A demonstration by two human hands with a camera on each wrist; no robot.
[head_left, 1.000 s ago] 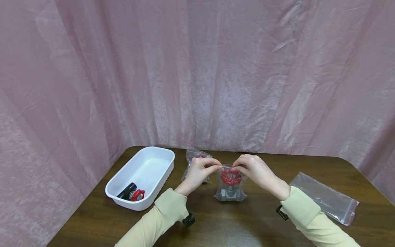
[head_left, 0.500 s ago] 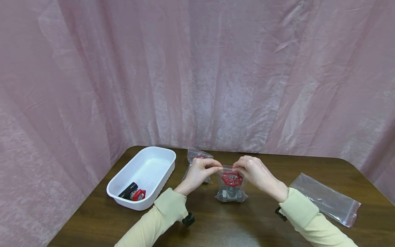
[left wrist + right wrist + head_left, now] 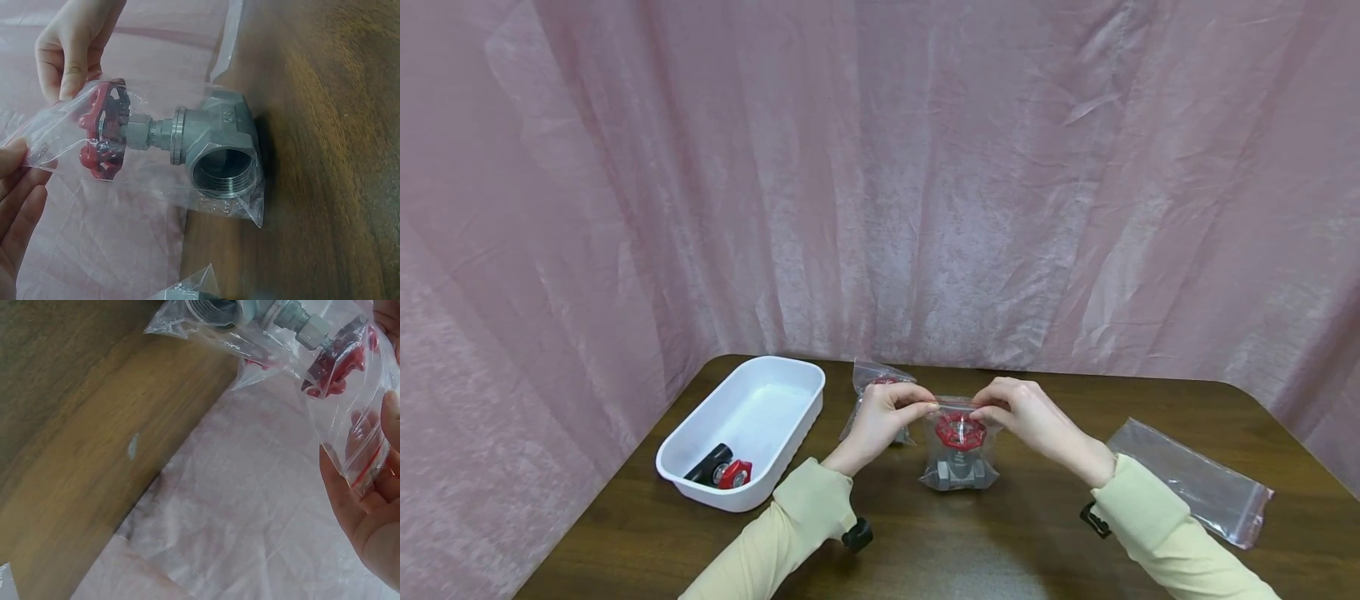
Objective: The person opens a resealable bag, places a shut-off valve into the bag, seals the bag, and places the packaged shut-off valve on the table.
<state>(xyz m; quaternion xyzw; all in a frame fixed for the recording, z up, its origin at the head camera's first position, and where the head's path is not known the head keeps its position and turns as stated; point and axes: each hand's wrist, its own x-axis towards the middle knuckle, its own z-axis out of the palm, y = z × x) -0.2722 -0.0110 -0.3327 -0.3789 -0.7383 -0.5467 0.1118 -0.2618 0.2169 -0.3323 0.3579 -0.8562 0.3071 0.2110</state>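
Note:
A metal gate valve (image 3: 961, 471) with a red handwheel (image 3: 103, 131) stands on the table inside a clear zip bag (image 3: 56, 128). My left hand (image 3: 880, 421) pinches the bag's top edge at its left corner between thumb and fingers. At the right side of the same edge, my right hand (image 3: 1030, 421) pinches the plastic, thumb below and fingers above. A red line runs along the bag's mouth, seen near the right fingers (image 3: 347, 494) in the right wrist view. Both hands are above the handwheel; the valve's base rests on the wood.
Behind my left hand lies another bagged valve (image 3: 887, 379), partly hidden. A white tray (image 3: 808, 417) at the left holds a valve with a red handwheel (image 3: 735, 474) and a black part (image 3: 709, 465). A flat clear bag (image 3: 1195, 483) lies at the right of the brown table (image 3: 955, 558).
My right hand has slid slightly to the right along the bag's top edge, and its fingers have lifted a little. The left hand keeps its pinch, and the valve stays in place.

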